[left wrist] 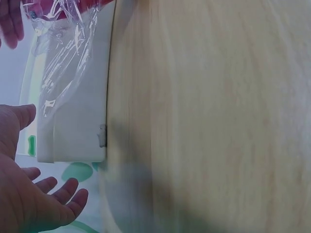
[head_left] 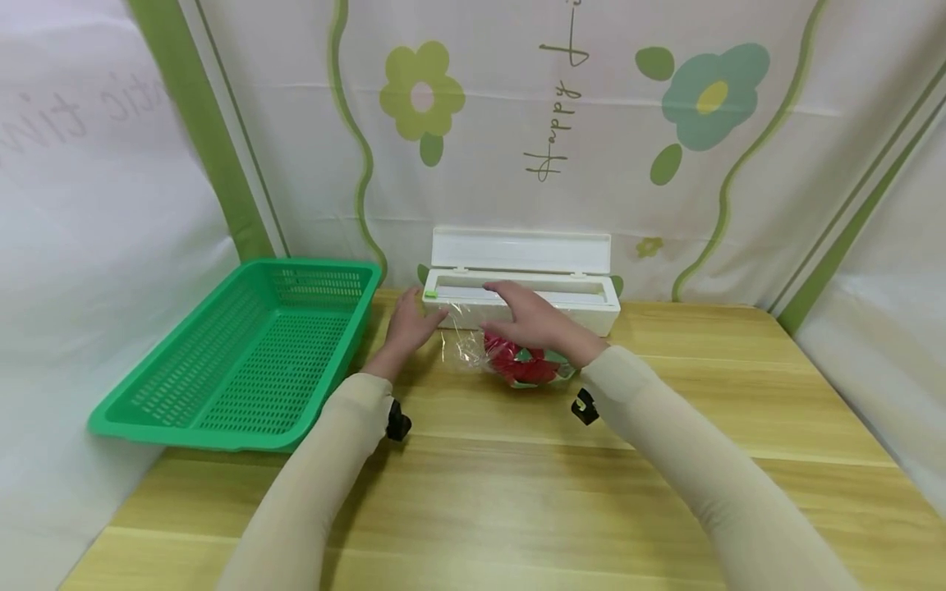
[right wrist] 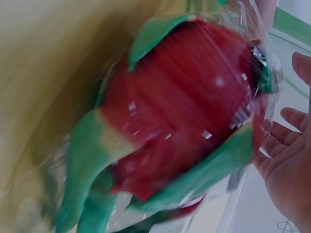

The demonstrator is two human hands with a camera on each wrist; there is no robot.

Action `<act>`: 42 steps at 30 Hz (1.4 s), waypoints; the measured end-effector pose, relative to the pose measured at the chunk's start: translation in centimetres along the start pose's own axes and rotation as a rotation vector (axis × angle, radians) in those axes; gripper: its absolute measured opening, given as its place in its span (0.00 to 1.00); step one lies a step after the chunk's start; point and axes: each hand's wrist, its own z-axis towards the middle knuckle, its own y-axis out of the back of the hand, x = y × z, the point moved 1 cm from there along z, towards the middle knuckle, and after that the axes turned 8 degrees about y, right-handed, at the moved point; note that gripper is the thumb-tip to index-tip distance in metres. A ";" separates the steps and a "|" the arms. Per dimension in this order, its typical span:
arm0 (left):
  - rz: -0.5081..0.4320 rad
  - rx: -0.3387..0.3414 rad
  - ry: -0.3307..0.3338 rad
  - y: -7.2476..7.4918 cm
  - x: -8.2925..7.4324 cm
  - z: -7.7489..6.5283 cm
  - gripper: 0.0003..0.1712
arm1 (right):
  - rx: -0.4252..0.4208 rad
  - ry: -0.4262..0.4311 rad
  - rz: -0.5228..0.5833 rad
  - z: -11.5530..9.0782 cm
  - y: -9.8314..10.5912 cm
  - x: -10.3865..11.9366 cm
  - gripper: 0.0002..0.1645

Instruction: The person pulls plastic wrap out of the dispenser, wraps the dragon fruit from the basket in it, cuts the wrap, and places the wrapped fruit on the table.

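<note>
A red dragon fruit [head_left: 523, 366] with green scales lies on the table in front of the white cling film dispenser [head_left: 517, 314]. Clear cling film [right wrist: 272, 63] covers the fruit, and a loose crinkled end [left wrist: 68, 63] of film stretches left across the dispenser's front. My right hand [head_left: 530, 318] hovers over the fruit, thumb and fingers spread, fingertips right at the film's edge in the right wrist view. Beside the dispenser's left end, my left hand [head_left: 411, 323] has its fingers apart and holds nothing. The dispenser's lid [head_left: 521, 249] stands raised.
On the left of the wooden table [head_left: 502, 492] sits a green plastic basket [head_left: 336, 392] with slotted walls. A printed cloth [head_left: 502, 189] with flowers hangs right behind the dispenser, and more cloth encloses both sides.
</note>
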 end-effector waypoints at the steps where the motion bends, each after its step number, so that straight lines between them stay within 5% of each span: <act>1: -0.010 0.000 -0.003 0.0 0.0 0.1 0.46 | -0.002 -0.002 0.003 0.3 -0.1 0.1 0.44; 11: -0.065 -0.005 -0.090 -0.5 0.1 0.6 0.37 | 0.008 -0.015 0.003 3.3 -0.7 1.3 0.41; 29: -0.023 -0.009 -0.140 -0.5 0.3 0.9 0.33 | 0.009 -0.033 -0.052 7.4 -2.8 1.4 0.35; 42: -0.003 -0.062 -0.101 -0.9 0.3 1.7 0.28 | -0.035 -0.063 -0.124 9.4 -3.7 1.7 0.24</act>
